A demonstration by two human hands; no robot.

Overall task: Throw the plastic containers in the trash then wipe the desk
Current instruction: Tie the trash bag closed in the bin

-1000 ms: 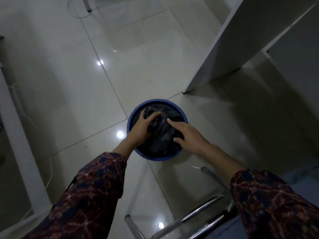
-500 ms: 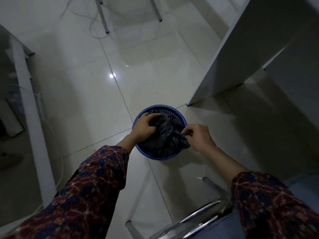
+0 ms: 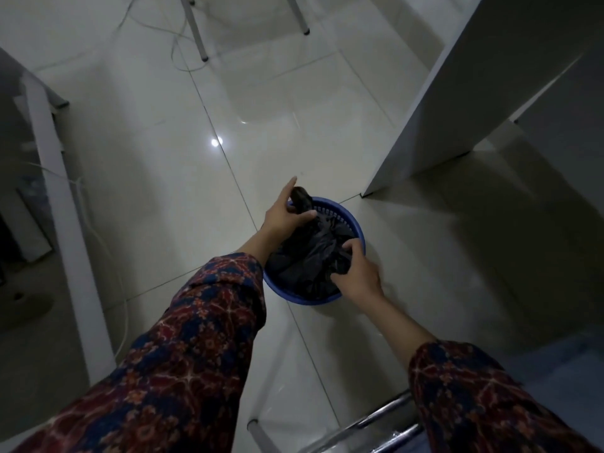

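I am looking down at a blue trash basket standing on the glossy tiled floor, just beside the foot of a white desk panel, and both of my hands are working at the black bag that lines it. My left hand is gripping a twisted bunch of the bag at the basket's far rim, thumb and lower fingers wrapped around the plastic while the index finger is sticking out straight toward the floor beyond. My right hand is pinching a fold of the bag at the near right rim, fingers curled tight on it. I am not seeing any plastic containers; if they are already in the trash, the crumpled bag is hiding them, and I cannot tell. I am judging that I am gathering or settling the bag. The risk I am watching is the light basket tipping or sliding on the slick tiles if I am pulling unevenly, or the thin plastic tearing where it is bunched. White cables are trailing across the floor near thin chair legs, and a chrome frame is sitting close to my knees.
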